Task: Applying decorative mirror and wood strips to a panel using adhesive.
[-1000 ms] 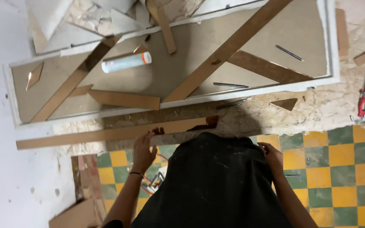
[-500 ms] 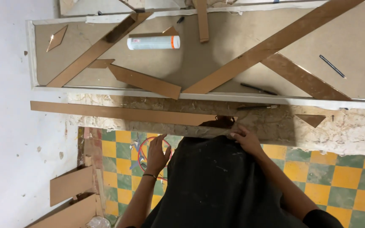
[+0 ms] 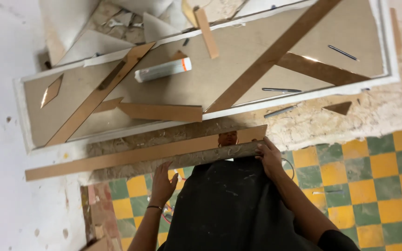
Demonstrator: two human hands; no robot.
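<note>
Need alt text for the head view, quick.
Both hands, left hand and right hand, press on a long mirror strip at a step edge. Beyond lies a white-framed panel with more strips and a tube on it.

I see one package: a tube [image 3: 164, 70], a long white cylinder with a greyish label band and an orange stripe near its right end. It lies flat on the panel [image 3: 238, 51], tilted slightly (its right end higher), just beside a brown strip [image 3: 99, 95].

One head-worn camera looks steeply down, fairly near, at the checkered floor [image 3: 387, 167] and panel [image 3: 210, 79].
</note>
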